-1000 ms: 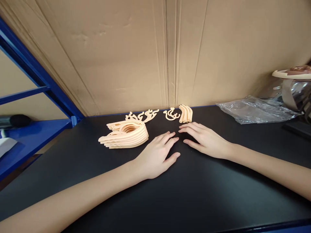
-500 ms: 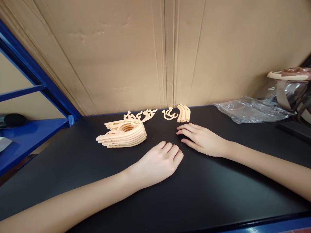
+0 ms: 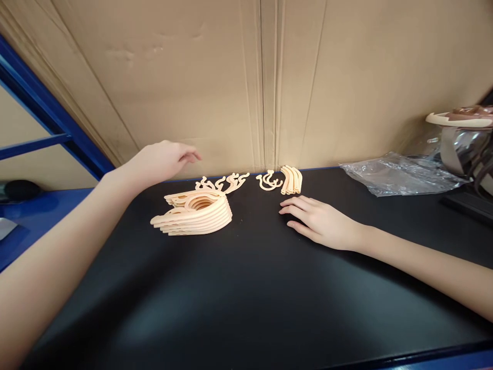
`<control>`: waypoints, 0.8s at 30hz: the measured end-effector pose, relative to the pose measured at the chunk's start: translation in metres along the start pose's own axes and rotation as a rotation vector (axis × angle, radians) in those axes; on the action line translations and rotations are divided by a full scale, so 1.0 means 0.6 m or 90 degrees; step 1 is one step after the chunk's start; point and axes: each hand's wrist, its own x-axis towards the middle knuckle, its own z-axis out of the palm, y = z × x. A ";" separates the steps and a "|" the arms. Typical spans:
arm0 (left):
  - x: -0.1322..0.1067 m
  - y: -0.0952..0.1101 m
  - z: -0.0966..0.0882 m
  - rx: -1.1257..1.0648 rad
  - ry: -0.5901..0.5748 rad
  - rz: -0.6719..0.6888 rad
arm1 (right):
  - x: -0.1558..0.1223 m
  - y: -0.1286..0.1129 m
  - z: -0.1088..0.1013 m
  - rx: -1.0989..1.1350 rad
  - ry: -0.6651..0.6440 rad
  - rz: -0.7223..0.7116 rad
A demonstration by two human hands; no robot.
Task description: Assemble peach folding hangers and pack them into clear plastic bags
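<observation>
My left hand (image 3: 165,159) is raised in the air, up and to the left of the stack, its fingers loosely stretched and pointing right, with nothing visible in them. Below it lies a neat stack of cream plastic curved pieces (image 3: 200,218) that look like hanger bodies. Behind that stack, several cream hooks (image 3: 234,181) lie in a loose heap. My right hand (image 3: 316,221) rests on the black tabletop (image 3: 262,298), fingers apart and empty. Just beyond its fingertips are a bundle of cream curved arms (image 3: 291,180) and a smaller group of hooks (image 3: 267,181).
A cardboard wall (image 3: 200,82) closes off the back of the table. To the right lies a clear plastic bag (image 3: 396,174), beside a see-through item with a brown and cream top (image 3: 460,119). A blue metal frame (image 3: 57,123) stands on the left.
My left hand has lifted off the tabletop and swung up and left, above the stack's left end; its curled fingers have straightened. My right hand has stayed put.
</observation>
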 end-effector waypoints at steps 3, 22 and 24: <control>0.014 -0.054 0.044 -0.047 -0.079 0.047 | 0.000 0.000 0.000 0.000 -0.009 0.003; 0.034 -0.086 0.126 -0.032 -0.092 0.160 | 0.000 0.000 -0.002 0.001 -0.003 0.006; 0.031 -0.081 0.122 -0.021 -0.089 0.154 | 0.001 0.000 -0.002 0.002 -0.005 0.007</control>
